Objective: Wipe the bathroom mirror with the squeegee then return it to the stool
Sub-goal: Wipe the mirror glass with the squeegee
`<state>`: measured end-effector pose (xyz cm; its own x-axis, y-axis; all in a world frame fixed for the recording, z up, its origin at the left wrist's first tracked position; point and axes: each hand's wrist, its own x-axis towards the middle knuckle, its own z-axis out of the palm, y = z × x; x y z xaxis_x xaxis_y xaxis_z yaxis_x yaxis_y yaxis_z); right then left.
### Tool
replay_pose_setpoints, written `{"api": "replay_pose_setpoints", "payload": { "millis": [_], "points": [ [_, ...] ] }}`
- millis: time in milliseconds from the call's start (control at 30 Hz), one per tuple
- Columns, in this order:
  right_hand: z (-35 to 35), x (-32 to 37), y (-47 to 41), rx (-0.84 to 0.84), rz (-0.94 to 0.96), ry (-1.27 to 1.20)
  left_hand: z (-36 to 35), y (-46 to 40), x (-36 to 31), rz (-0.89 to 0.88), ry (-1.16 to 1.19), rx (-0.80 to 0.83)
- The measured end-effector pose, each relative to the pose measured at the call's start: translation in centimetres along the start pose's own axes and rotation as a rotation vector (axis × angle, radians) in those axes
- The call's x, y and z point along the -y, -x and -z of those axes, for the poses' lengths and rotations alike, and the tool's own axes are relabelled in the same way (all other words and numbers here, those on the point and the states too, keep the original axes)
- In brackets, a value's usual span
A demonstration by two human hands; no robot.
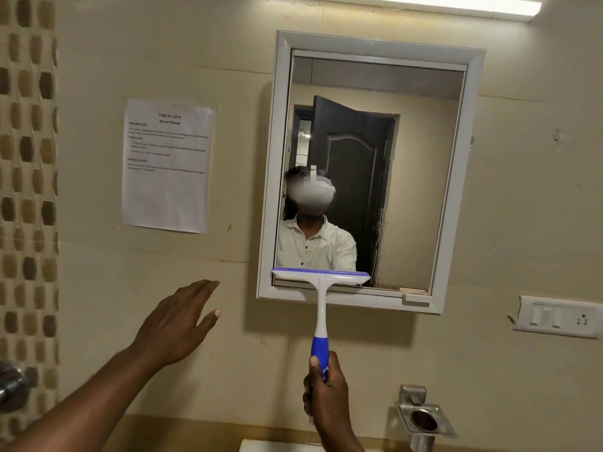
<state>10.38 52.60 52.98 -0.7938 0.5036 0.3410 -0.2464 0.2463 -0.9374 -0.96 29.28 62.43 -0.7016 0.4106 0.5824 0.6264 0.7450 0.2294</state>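
A white-framed bathroom mirror (421, 177) hangs on the beige wall and reflects a person in a light shirt and a dark door. My right hand (326, 396) grips the blue lower handle of a white and blue squeegee (321, 308). Its blade lies flat across the bottom left edge of the mirror glass, reaching onto the lower frame. My left hand (177, 324) hovers in front of the wall to the left of the mirror, fingers spread, holding nothing. The stool is out of view.
A printed task sheet (166, 164) is taped to the wall left of the mirror. A switch and socket plate (558, 318) sits at the right. A metal holder (424, 419) juts from the wall below it. A white basin edge (277, 446) shows at the bottom, a tap knob (11, 383) at far left.
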Motion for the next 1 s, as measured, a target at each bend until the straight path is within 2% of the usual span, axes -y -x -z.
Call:
{"api": "replay_pose_setpoints", "payload": {
  "millis": [333,467,533,600,733,800,867,933,1000],
  "points": [
    [-0.3,-3.1,-0.5,-0.094,-0.028,0.064,0.2,-0.2,0.0,-0.003,0.021,-0.022],
    [0.0,-3.1,-1.2,-0.040,-0.063,0.074,0.5,-0.2,-0.3,-0.013,0.020,-0.038],
    [0.2,-2.4,-1.6,-0.034,-0.035,0.148,0.9,-0.5,-0.4,-0.014,0.019,-0.054],
    [0.3,-1.0,-2.1,-0.037,0.013,0.105,1.6,-1.0,-0.5,-0.019,0.015,-0.071],
    [1.3,6.6,-4.2,-0.124,0.113,-0.140,3.3,-2.8,-1.1,-0.041,0.013,-0.118],
    [2.3,11.6,-6.1,-0.110,0.238,-0.138,4.2,-3.9,-1.6,-0.058,0.009,-0.136],
    [3.5,16.5,-8.5,-0.171,0.347,-0.108,5.0,-5.0,-2.1,-0.076,-0.007,-0.148],
    [4.7,20.9,-10.9,-0.192,0.385,-0.096,5.8,-6.1,-2.6,-0.090,-0.017,-0.161],
    [5.9,24.6,-12.7,-0.146,0.390,-0.157,6.4,-7.0,-3.1,-0.111,-0.026,-0.186]
  ]
}}
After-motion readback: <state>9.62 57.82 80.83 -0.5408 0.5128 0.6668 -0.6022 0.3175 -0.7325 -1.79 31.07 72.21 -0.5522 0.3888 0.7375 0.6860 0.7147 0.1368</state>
